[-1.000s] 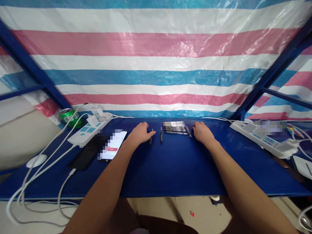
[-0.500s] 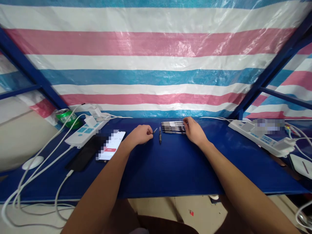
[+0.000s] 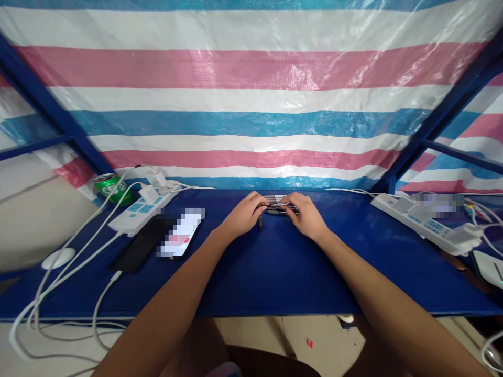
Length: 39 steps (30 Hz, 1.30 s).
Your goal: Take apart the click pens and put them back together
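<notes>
Your left grip [image 3: 243, 214] and your right grip [image 3: 306, 215] have come together from both sides, and now they meet at the pens [image 3: 281, 205] on the blue tabletop [image 3: 275, 277]. A moment ago your hands were more apart and the row of pens lay open between them; now your hands cover most of this row. Both grips look pressed together on the pens, with the fingers [image 3: 255, 199] curling over them from left and right. But the hands hide how firm this pinch is, and I cannot tell if the pens are lifted.

The pens lie side by side in a tight bundle between your two grips. Their long axis seems to run across the tabletop, from your left to your right, but I cannot see which way the tips point. One single pen [image 3: 260, 222] lies just below the grips, apart from the bundle, with its long axis pointing toward you. Left of the grips is a phone with a blurred screen [image 3: 183, 233], and farther left a green can [image 3: 110, 187].
</notes>
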{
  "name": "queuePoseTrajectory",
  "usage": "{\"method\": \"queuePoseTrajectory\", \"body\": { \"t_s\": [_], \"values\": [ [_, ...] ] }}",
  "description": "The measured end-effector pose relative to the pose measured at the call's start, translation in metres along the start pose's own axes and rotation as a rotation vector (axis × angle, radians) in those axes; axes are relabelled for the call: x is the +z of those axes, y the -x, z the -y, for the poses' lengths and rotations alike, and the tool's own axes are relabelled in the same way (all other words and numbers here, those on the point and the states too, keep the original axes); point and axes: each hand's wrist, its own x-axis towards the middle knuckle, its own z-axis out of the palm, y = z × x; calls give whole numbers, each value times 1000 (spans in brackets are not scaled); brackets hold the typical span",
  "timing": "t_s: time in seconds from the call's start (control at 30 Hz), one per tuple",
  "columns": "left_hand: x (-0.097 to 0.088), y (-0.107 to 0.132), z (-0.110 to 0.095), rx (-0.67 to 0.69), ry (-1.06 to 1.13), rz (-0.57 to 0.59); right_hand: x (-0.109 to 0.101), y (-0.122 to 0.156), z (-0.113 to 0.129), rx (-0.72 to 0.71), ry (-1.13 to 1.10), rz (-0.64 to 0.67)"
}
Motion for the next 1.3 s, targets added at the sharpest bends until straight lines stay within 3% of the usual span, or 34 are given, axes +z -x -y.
{"method": "queuePoseTrajectory", "body": {
  "t_s": [0.2, 0.4, 0.63, 0.73, 0.9, 1.03, 1.17, 1.3],
  "values": [
    [5, 2, -1, -5, 40, 52, 0, -1, 4, -17, -20, 46],
    [5, 2, 5, -21, -1, -19, -4, 0, 0, 24, -12, -9],
    [12, 2, 2, -2, 69, 57, 2, -1, 8, -124, -82, 50],
    [16, 0, 2, -77, 182, 38, 4, 0, 6, -147, -129, 44],
    [19, -2, 0, -310, 502, -15, 5, 2, 2, -156, -182, 9],
    [19, -1, 0, -353, 634, -25, 6, 3, 6, -144, -216, 0],
    [18, -2, 3, -333, 612, -41, 4, 3, 9, -87, -289, 56],
    [12, -2, 6, -332, 459, -70, 3, 2, 6, -50, -271, 24]
  ]
}}
